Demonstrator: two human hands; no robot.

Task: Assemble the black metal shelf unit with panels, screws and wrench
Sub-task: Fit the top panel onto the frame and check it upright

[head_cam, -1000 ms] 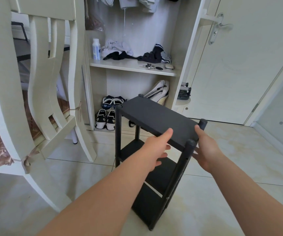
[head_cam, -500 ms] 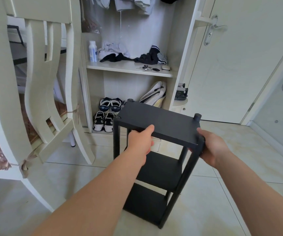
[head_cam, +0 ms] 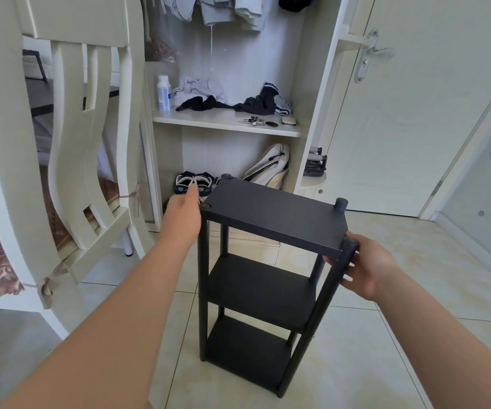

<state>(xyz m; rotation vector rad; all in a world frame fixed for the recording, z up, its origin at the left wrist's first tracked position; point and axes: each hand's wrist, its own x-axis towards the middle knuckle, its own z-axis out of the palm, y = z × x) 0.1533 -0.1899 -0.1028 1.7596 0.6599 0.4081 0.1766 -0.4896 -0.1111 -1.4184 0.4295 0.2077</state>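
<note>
While right hand (head_cam: 366, 268) grips shelf (head_cam: 273, 215) corner, floor (head_cam: 392, 349) surrounds.

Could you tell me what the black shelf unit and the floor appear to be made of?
The shelf unit: likely painted metal, matte black; thin flat panels, round tube posts. The floor: likely glazed tile, beige and glossy, with grout lines.

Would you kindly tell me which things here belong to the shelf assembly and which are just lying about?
Job in hand:
black shelf unit
right hand, gripping its front right post
left hand, beside its top left corner

Lying about:
chair
white bottle, clothes and keys on the cupboard shelf
shoes
bag
</note>
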